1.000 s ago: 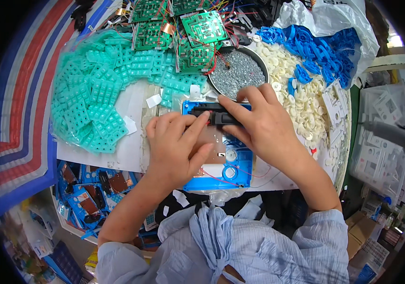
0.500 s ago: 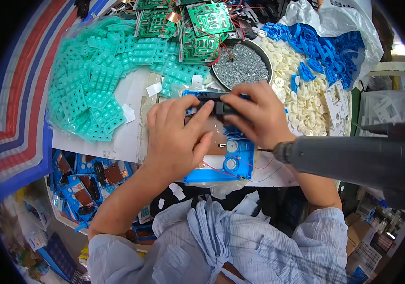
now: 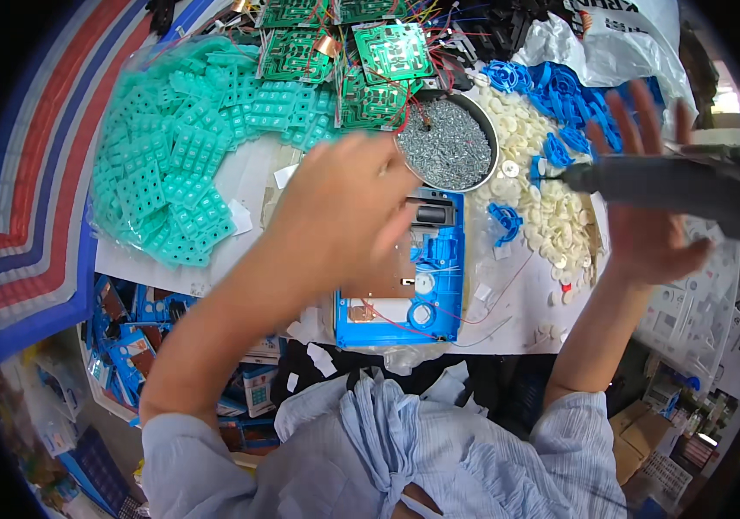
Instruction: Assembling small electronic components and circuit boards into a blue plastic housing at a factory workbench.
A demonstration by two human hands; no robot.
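Note:
A blue plastic housing (image 3: 452,322) lies on the table in front of me, with a brown circuit board (image 3: 390,284), a black plastic part (image 3: 435,214) near its far edge and thin red wires. Over its far left part hangs my left hand (image 3: 344,203), smeared by motion, fingers bent toward the round metal dish (image 3: 494,147) of small screws; whether it holds anything is hidden. My right hand (image 3: 651,238) is raised at the right, fingers spread, behind a dark powered screwdriver (image 3: 668,183) that crosses the palm. I cannot tell whether they touch.
Teal keypad sheets (image 3: 188,147) are heaped at the left. Green circuit boards (image 3: 392,54) with wires lie at the far middle. Cream discs (image 3: 551,225) and blue plastic rings (image 3: 560,95) are piled at the right. Below left, a box holds more blue housings (image 3: 132,346).
Both hands have left the black part in the housing. My right hand went right and opened beside the screwdriver, which swung farther away; my left rose toward the screw dish.

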